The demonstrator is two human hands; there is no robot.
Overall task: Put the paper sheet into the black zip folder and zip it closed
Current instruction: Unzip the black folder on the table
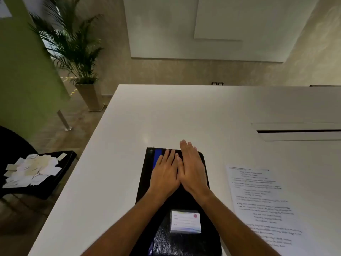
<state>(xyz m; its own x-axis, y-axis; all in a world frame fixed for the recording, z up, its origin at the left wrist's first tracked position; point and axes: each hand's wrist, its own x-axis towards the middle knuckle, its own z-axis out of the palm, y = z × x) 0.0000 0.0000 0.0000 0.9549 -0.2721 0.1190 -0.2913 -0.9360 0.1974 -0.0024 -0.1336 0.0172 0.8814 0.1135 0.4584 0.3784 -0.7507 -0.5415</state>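
A black zip folder (181, 199) lies flat on the white surface (166, 115), its near end carrying a small white label card (185, 221); the paper sheet (263, 206), printed with text, lies on the surface just right of the folder, outside it. Both forearms reach over the folder; the left hand (164, 177) and right hand (191, 169) rest palm-down side by side on its far end, fingers straight, gripping nothing; the right fingertips pass just beyond the far edge. A blue strip (157, 157) shows beside the left hand. Farther right, a long slot (299, 131) cuts the surface; off to the left, a black chair (63, 163) holds loose paper slips (31, 169); beyond stands a potted palm (73, 48).
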